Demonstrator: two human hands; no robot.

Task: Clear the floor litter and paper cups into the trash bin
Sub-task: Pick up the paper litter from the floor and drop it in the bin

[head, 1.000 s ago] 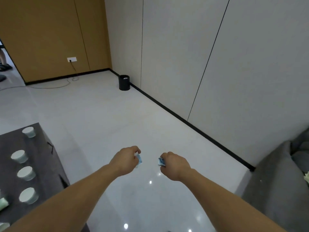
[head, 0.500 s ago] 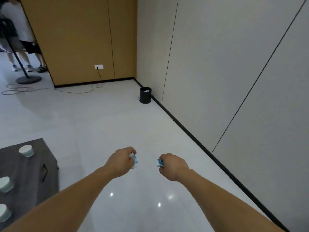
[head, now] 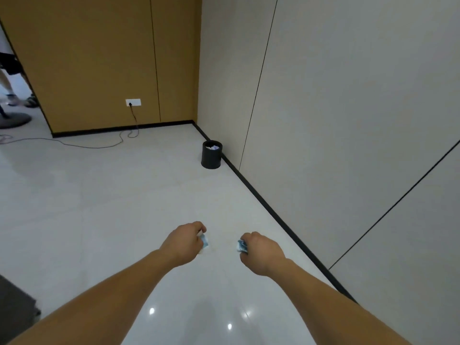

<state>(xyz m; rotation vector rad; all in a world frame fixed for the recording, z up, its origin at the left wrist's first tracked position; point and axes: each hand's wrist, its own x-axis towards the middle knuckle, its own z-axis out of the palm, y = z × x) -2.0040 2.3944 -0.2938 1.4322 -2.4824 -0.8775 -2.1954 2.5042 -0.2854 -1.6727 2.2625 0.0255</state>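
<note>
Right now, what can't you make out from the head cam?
- Head view, left hand: its grip hides all but a blue-white scrap.
- Head view, right hand: same, only a blue scrap shows.
- Trash bin: too small; contents just pale crumpled bits.
- Dark furniture corner: cut off by the lower-left edge.

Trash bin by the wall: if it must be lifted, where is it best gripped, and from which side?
Probably the open top rim of the trash bin, from above on its room-facing side: it stands upright, no handle shows, and the wall is close beside it.
</note>
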